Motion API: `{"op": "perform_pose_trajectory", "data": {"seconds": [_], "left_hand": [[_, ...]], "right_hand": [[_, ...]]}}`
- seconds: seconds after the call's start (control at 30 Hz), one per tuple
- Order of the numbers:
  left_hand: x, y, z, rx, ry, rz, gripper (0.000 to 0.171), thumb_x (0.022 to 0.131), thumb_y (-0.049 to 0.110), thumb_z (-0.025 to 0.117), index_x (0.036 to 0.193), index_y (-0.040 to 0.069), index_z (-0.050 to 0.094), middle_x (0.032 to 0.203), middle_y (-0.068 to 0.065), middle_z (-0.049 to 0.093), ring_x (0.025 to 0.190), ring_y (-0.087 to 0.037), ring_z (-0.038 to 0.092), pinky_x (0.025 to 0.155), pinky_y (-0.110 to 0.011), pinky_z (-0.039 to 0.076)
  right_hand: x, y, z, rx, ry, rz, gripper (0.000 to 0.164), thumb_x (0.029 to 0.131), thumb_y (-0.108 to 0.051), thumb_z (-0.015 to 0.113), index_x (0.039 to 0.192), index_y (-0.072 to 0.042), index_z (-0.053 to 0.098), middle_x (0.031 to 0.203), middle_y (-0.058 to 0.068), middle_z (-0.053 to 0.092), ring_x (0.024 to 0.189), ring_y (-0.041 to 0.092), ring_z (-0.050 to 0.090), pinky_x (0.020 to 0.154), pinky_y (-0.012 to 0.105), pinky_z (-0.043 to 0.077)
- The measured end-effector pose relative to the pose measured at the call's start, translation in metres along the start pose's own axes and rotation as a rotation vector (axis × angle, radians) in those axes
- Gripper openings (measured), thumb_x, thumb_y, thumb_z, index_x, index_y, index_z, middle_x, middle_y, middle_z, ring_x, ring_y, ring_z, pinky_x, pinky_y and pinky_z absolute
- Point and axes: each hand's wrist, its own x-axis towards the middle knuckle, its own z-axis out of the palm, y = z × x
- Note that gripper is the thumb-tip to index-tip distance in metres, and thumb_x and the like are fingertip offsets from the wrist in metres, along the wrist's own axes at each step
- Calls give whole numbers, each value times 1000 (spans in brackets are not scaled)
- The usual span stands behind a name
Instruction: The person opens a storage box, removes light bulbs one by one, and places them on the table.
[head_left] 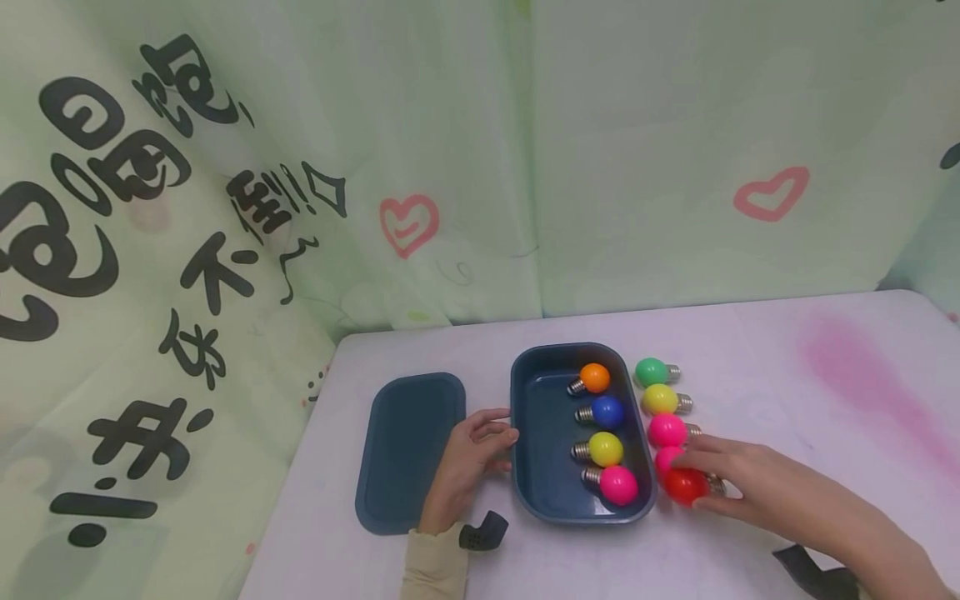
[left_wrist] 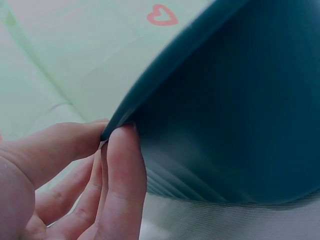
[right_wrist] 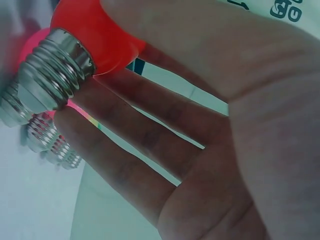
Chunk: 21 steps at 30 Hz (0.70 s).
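Note:
With thumb and fingers, my left hand (head_left: 474, 450) pinches the left rim of a dark blue tray (head_left: 542, 500); the left wrist view shows the pinched rim (left_wrist: 150, 85) up close. Along the tray's right half lie an orange bulb (head_left: 595, 377), a blue bulb (head_left: 607, 412), a yellow bulb (head_left: 606, 449) and a pink bulb (head_left: 619, 485). Right of the tray, my right hand (head_left: 738, 475) holds a red bulb (head_left: 684, 487) between thumb and fingers. Its silver screw base (right_wrist: 55, 70) sticks out in the right wrist view.
Beyond the red bulb runs a column of bulbs: green (head_left: 651, 372), yellow (head_left: 660, 399), pink (head_left: 667, 430) and another pink (head_left: 667, 458), partly covered. A flat dark blue lid (head_left: 412, 450) lies left of the tray. A printed curtain (head_left: 637, 167) hangs behind the table (head_left: 765, 367).

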Motion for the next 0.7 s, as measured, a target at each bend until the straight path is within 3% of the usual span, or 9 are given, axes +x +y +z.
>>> {"op": "perform_pose_trajectory", "data": {"seconds": [0.37,0.7], "left_hand": [[1,-1,0,8,-2,1,45,86,19,78,127,8,63,104,-7,70,90,-16,66,68,-29,60],[1,-2,-1,6,-5,5,45,86,19,78,127,7,63,104,-7,69,88,-16,66,66,-29,60]], "right_hand": [[5,8,9,27,-35,-25,47,70,-26,89,114,-19,71,119,7,68,110,35,63,77,40,60],[4,11,15,57,-45,-67,44,71,-24,88,112,-20,72,112,0,70,101,25,66,77,40,60]]}}
